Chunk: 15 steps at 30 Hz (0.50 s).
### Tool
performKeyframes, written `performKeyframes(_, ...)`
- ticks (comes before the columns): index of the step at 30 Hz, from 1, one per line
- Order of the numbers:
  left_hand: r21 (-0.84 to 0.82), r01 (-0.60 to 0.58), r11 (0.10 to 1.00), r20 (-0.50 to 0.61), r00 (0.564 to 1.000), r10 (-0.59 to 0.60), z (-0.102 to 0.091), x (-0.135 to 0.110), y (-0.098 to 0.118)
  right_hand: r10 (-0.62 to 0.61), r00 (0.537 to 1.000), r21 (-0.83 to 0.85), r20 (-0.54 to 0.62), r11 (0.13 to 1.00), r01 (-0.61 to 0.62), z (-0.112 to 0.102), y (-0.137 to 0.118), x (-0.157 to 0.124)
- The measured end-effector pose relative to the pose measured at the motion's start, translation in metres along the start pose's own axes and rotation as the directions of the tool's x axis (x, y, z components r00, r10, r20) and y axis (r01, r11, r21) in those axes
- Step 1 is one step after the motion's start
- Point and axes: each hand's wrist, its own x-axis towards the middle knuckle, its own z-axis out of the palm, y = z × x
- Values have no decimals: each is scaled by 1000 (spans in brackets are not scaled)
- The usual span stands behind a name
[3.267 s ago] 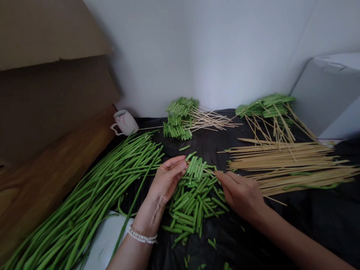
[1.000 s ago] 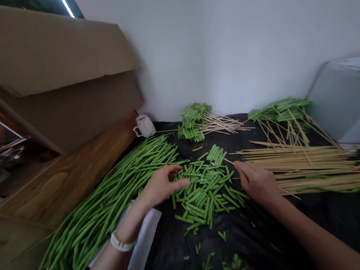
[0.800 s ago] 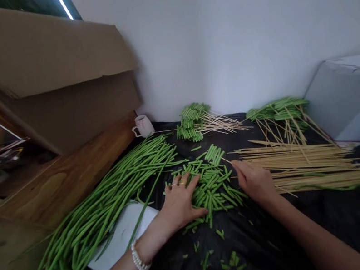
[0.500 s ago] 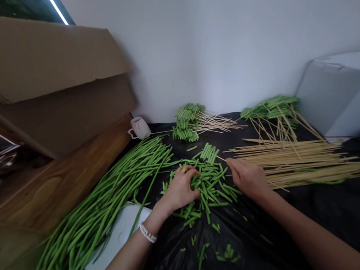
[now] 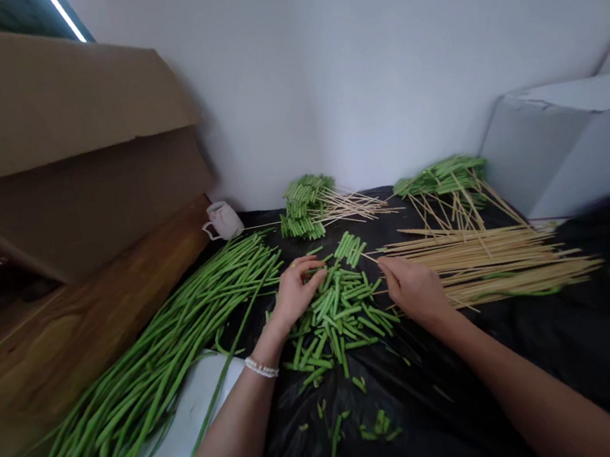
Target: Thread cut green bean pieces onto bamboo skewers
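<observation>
My right hand point(image 5: 416, 289) is closed on a thin wooden skewer point(image 5: 369, 257), which points left and away from me. Several short cut green bean pieces point(image 5: 349, 249) sit side by side on its far end. Just left of them, my left hand point(image 5: 297, 292), with a white beaded bracelet on its wrist, hovers at the upper left edge of a heap of cut green beans point(image 5: 342, 308). Its thumb and fingers are a little apart, and I see no piece between them. One loose piece lies behind its fingertips.
Long uncut beans point(image 5: 184, 342) spread over a white board point(image 5: 213, 376) at left. Bare skewers point(image 5: 496, 251) lie at right. Two piles of loaded skewers point(image 5: 309, 200) stand at the back. A mug point(image 5: 225, 220), cardboard box point(image 5: 100, 192) and white box point(image 5: 560, 147) border the black sheet point(image 5: 418, 412).
My left hand has drawn out of the bean heap and moved up and left, towards the skewer's loaded end. My right hand keeps holding the skewer. The view has shifted slightly right.
</observation>
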Motion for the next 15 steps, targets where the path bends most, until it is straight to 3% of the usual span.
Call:
performKeyframes(2,19,-2,1000,-81,997,3,-5,-2,-4,3,1000,0,23,1000,-3,0,0,0)
performKeyframes(6,75,-20,997,-80,996,26,-14,-5,-8,-5,1000,-13,6,1000,5,2,1,-1)
performKeyframes(11,99,78,992,-156,986,-62,-29,-2,-19,-34,998,-16,-49,999,34,3,3,-2)
performKeyframes(15,119,156,981,-133,981,-140,-39,0,-25,-62,996,-6,-68,998,61,3,2,-3)
